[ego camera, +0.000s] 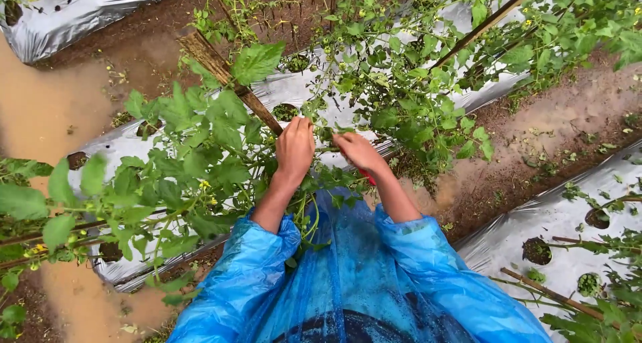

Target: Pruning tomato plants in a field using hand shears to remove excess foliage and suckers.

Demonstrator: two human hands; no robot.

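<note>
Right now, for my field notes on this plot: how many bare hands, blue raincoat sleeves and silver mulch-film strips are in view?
Bare hands: 2, left hand and right hand
Blue raincoat sleeves: 2, the other at
Silver mulch-film strips: 3, the others at and
Total: 7

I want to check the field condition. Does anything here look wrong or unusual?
Yes. Muddy brown water stands in the furrow left of the silver plastic mulch, so the ground looks flooded. The wooden stake leans at a slant. The left hand and right hand touch the plant stems normally.
</note>
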